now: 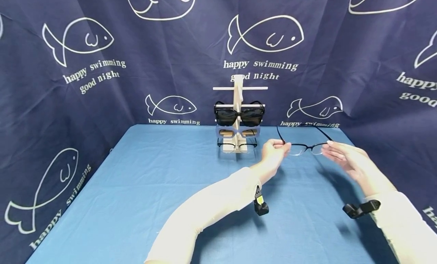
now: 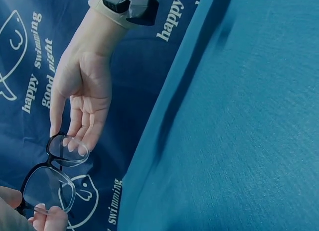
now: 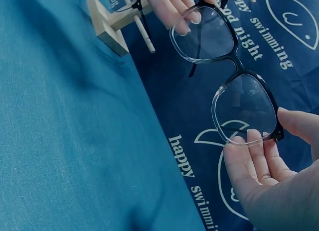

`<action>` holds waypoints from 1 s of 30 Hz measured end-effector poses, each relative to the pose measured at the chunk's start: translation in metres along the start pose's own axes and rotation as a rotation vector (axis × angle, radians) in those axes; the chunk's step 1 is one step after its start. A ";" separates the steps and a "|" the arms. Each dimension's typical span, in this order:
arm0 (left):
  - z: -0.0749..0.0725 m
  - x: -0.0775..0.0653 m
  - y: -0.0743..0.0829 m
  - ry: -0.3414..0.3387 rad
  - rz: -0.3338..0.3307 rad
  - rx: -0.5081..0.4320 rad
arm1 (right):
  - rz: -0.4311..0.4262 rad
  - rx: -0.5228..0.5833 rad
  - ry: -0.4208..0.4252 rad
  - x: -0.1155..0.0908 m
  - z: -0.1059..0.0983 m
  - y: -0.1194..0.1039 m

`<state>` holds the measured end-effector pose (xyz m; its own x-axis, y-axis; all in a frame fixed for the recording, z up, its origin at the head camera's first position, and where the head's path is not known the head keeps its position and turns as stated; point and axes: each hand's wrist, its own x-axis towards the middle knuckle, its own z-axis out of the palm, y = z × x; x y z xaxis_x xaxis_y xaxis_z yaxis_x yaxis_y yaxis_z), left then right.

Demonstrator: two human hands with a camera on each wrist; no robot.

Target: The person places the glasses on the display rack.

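Held up over the right side of the table is a pair of eyeglasses (image 1: 309, 146) with a dark upper frame, a clear lower rim and clear lenses. Its temples are unfolded and point away toward the backdrop. My left hand (image 1: 274, 156) pinches the left corner of the frame. At the opposite corner my right hand (image 1: 353, 164) grips the frame between thumb and fingers. In the right wrist view, the right fingertips (image 3: 238, 140) show behind the lower rim of one lens. The left fingers (image 2: 56, 218) overlap the other lens in the left wrist view.
A pale wooden display stand (image 1: 238, 84) rises at the back, just left of the held glasses. It carries black sunglasses (image 1: 226, 117), purple-framed sunglasses (image 1: 219, 131) and dark half-rim glasses (image 1: 252, 145), with a bare top bar. Blue cloth (image 1: 136, 188) covers the table; a fish-print curtain (image 1: 191, 59) hangs behind.
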<state>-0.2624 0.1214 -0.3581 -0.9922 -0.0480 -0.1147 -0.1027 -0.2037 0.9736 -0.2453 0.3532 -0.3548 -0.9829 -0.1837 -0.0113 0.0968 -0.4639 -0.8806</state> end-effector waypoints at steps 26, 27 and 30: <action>-0.014 -0.013 0.025 -0.063 0.049 -0.035 | 0.001 0.026 -0.107 -0.007 0.016 -0.014; -0.014 -0.013 0.025 -0.063 0.051 -0.039 | 0.000 0.030 -0.110 -0.008 0.016 -0.014; -0.015 -0.014 0.026 -0.066 0.050 -0.042 | -0.006 0.032 -0.114 -0.008 0.017 -0.014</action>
<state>-0.2500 0.1023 -0.3344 -0.9986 0.0050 -0.0517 -0.0514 -0.2431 0.9686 -0.2362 0.3467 -0.3345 -0.9596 -0.2771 0.0492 0.0978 -0.4922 -0.8650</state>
